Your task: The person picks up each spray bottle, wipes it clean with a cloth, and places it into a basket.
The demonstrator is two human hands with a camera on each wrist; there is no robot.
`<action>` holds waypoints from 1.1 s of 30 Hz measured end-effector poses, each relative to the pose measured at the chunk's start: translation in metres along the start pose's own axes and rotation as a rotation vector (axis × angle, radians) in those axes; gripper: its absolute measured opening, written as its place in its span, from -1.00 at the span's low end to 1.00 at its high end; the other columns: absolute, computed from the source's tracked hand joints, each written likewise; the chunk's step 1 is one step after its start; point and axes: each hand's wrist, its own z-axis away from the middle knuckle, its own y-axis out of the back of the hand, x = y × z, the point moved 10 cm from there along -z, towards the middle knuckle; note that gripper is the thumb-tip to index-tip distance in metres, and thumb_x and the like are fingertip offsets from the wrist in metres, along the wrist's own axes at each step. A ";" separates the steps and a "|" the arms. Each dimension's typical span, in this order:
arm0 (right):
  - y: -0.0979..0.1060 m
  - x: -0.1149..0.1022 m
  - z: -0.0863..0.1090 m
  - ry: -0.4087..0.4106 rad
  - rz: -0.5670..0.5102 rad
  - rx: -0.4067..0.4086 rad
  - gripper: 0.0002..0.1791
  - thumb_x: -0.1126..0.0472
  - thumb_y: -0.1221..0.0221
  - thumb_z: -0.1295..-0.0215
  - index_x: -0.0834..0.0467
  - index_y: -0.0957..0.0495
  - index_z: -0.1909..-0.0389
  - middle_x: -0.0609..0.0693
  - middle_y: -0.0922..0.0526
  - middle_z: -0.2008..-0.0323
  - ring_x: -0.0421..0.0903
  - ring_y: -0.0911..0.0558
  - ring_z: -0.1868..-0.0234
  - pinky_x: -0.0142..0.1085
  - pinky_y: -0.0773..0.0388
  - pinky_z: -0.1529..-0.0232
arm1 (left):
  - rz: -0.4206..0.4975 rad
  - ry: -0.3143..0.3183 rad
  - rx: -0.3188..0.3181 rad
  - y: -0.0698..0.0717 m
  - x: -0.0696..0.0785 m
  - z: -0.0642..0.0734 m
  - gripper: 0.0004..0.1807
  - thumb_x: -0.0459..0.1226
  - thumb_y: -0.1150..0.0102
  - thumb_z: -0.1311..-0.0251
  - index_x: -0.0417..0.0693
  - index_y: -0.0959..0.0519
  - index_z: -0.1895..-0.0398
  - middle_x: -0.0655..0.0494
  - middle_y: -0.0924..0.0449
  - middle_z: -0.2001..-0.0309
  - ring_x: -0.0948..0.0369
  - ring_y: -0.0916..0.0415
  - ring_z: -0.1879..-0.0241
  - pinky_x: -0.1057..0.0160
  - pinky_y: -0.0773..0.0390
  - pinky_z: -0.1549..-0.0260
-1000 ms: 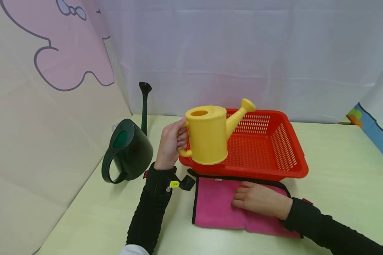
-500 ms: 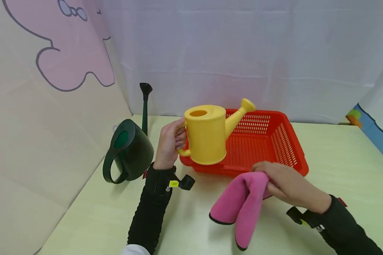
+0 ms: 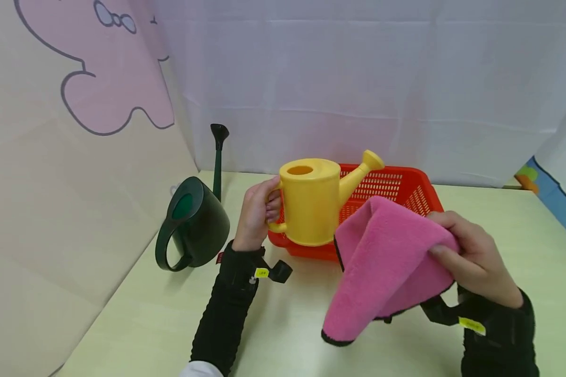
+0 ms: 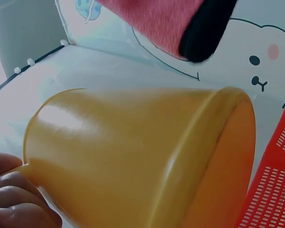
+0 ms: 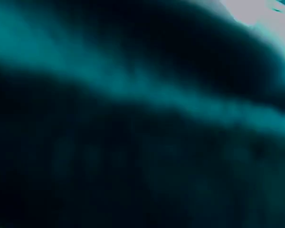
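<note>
My left hand (image 3: pixel 260 213) grips the handle of a yellow watering can (image 3: pixel 311 204), held upright in front of the red basket. In the left wrist view the can's body (image 4: pixel 118 152) fills the middle, with curled fingers (image 4: pixel 19 199) at its handle. On the right, my right hand (image 3: pixel 476 256) pinches a pink cloth (image 3: pixel 391 262) with black edging between thumb and fingers. The cloth hangs in loose folds just right of the can and overlaps the basket in the head view. A dark, blurred close-up fills the right wrist view.
A red perforated basket (image 3: pixel 417 196) stands at the back of the table (image 3: pixel 283 324), partly hidden by can and cloth. To the left, a dark green watering can (image 3: pixel 203 225) leans tilted, its long spout near the curtain (image 3: pixel 335 78) behind.
The pink cloth lay flat on the table; my right hand has taken hold of it, lifted it and brought it up beside the yellow can. My left hand has stayed nearly still.
</note>
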 end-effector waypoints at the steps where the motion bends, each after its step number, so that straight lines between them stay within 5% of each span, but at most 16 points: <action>1: -0.002 0.001 -0.003 0.010 -0.079 -0.010 -0.76 0.40 -0.03 -0.23 0.16 -0.47 0.09 -0.17 -0.55 0.18 -0.28 -0.48 0.25 -0.57 -0.43 0.23 | -0.003 0.002 -0.001 -0.001 0.000 0.000 -0.57 -0.20 0.15 -0.33 0.00 -0.21 0.76 0.24 -0.12 0.79 0.28 -0.08 0.80 0.42 -0.11 0.75; 4: -0.010 0.012 -0.014 -0.004 -0.220 0.012 -0.76 0.39 -0.02 -0.26 0.19 -0.50 0.07 -0.12 -0.57 0.24 -0.26 -0.48 0.30 -0.55 -0.44 0.32 | 0.003 0.006 -0.014 -0.006 -0.001 0.002 -0.57 -0.20 0.15 -0.32 -0.01 -0.19 0.76 0.24 -0.11 0.79 0.30 -0.06 0.81 0.43 -0.09 0.76; 6: -0.018 0.019 -0.024 -0.032 -0.168 0.016 -0.77 0.36 -0.03 -0.26 0.19 -0.50 0.07 -0.12 -0.56 0.28 -0.29 -0.48 0.35 -0.57 -0.44 0.36 | 0.018 0.019 -0.028 -0.010 -0.003 0.003 -0.57 -0.20 0.15 -0.32 -0.01 -0.18 0.76 0.25 -0.09 0.79 0.31 -0.04 0.81 0.43 -0.08 0.77; 9: -0.035 0.021 -0.035 -0.024 0.085 -0.006 -0.76 0.17 -0.06 -0.28 0.22 -0.52 0.14 -0.03 -0.54 0.27 -0.29 -0.49 0.23 -0.62 -0.43 0.21 | 0.021 0.044 -0.062 -0.019 -0.009 0.005 -0.57 -0.20 0.14 -0.31 -0.01 -0.16 0.77 0.25 -0.08 0.80 0.32 -0.02 0.81 0.44 -0.07 0.77; 12: -0.051 0.015 -0.042 0.042 0.388 0.020 -0.56 -0.03 -0.01 -0.26 0.31 -0.53 0.21 0.18 -0.48 0.14 -0.04 -0.41 0.01 -0.48 -0.30 -0.08 | 0.007 0.068 -0.101 -0.027 -0.015 0.008 -0.59 -0.20 0.15 -0.31 -0.01 -0.17 0.75 0.25 -0.09 0.80 0.33 -0.02 0.80 0.43 -0.08 0.77; 16: -0.053 0.010 -0.042 -0.005 0.690 0.243 -0.47 -0.13 0.05 -0.27 0.29 -0.56 0.22 0.29 -0.40 0.18 0.15 -0.35 0.09 -0.14 -0.34 0.13 | 0.021 0.078 -0.129 -0.032 -0.019 0.009 -0.62 -0.19 0.18 -0.31 -0.02 -0.22 0.71 0.26 -0.09 0.80 0.35 0.00 0.83 0.44 -0.07 0.79; 21: -0.063 -0.001 -0.034 -0.043 0.917 0.446 -0.58 -0.05 -0.01 -0.30 0.26 -0.52 0.18 0.25 -0.43 0.35 0.10 -0.49 0.34 -0.06 -0.56 0.37 | 0.012 0.068 -0.101 -0.028 -0.019 0.008 -0.61 -0.17 0.17 -0.31 -0.02 -0.21 0.72 0.25 -0.08 0.80 0.34 0.02 0.84 0.43 -0.04 0.81; 26: -0.071 -0.009 -0.034 0.076 1.030 0.504 -0.66 0.04 -0.07 -0.29 0.29 -0.52 0.26 0.21 -0.52 0.48 0.08 -0.51 0.52 -0.10 -0.54 0.45 | -0.016 0.066 -0.073 -0.025 -0.019 0.005 -0.61 -0.16 0.15 -0.29 -0.02 -0.21 0.72 0.25 -0.10 0.81 0.32 0.00 0.83 0.43 -0.07 0.80; 33: -0.068 -0.016 -0.022 0.247 0.973 0.634 -0.71 0.10 -0.10 -0.25 0.30 -0.51 0.41 0.23 -0.55 0.41 0.12 -0.46 0.45 -0.05 -0.43 0.47 | -0.001 0.057 -0.073 -0.030 -0.014 0.001 -0.56 -0.15 0.14 -0.28 -0.01 -0.16 0.78 0.24 -0.09 0.82 0.34 -0.01 0.82 0.43 -0.08 0.79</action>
